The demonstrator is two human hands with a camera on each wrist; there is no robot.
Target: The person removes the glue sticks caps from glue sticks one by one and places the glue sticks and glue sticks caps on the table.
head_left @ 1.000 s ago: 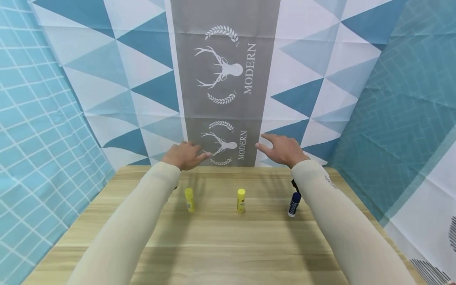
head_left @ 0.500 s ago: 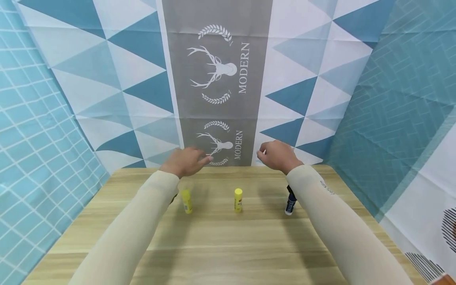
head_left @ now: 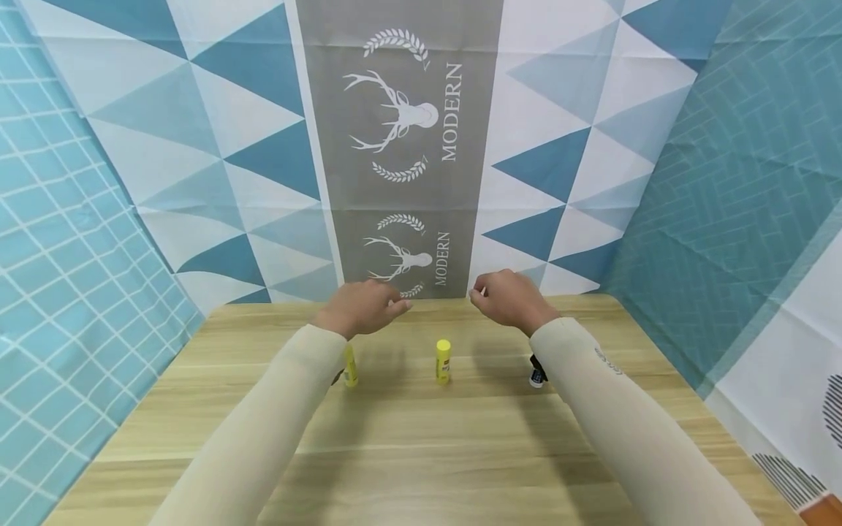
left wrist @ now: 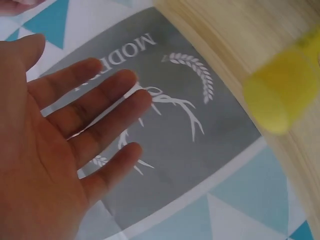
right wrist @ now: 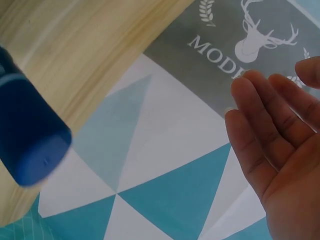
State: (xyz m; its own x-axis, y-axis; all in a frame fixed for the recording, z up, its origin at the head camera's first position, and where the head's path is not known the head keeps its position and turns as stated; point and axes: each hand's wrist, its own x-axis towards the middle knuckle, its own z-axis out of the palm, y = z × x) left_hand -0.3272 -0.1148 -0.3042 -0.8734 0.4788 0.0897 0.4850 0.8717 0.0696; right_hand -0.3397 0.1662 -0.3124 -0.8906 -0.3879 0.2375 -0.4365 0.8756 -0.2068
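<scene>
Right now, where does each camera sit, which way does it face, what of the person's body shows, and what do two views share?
Head: worn on the head, facing forward and down at the table; left hand, right hand and sleeves show.
Left wrist: worn there, facing the left hand's palm and a yellow cylinder; a corner sliver may be the right hand.
Right wrist: worn there, facing the right hand's palm and a blue cylinder.
Head and left wrist share the grey deer panel.
</scene>
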